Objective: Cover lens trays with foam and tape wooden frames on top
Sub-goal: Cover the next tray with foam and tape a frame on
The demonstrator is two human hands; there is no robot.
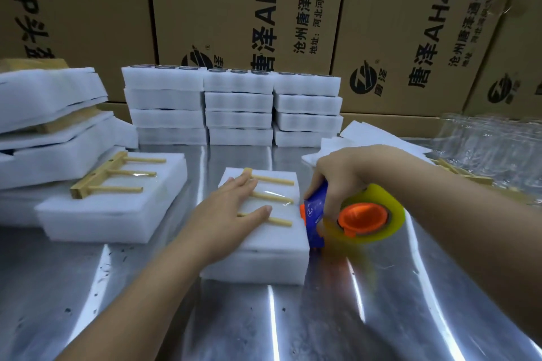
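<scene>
Shiny counter [132,302] spreads wide before the central foam-covered tray [264,264], with a gap on its left. Left hand [228,214] lies flat on its wooden frame [275,181], grip open. Right hand [340,176], grip closed round the tape dispenser [368,215], sits at the tray's right edge.

Brown cardboard boxes [234,9] printed with black characters and "AH4.0" fill the top of the frame. A shiny metal table [264,316], flecked with dark specks, spans the lower half. Clear glass vessels [492,141], blurred, cluster at the right edge.
</scene>
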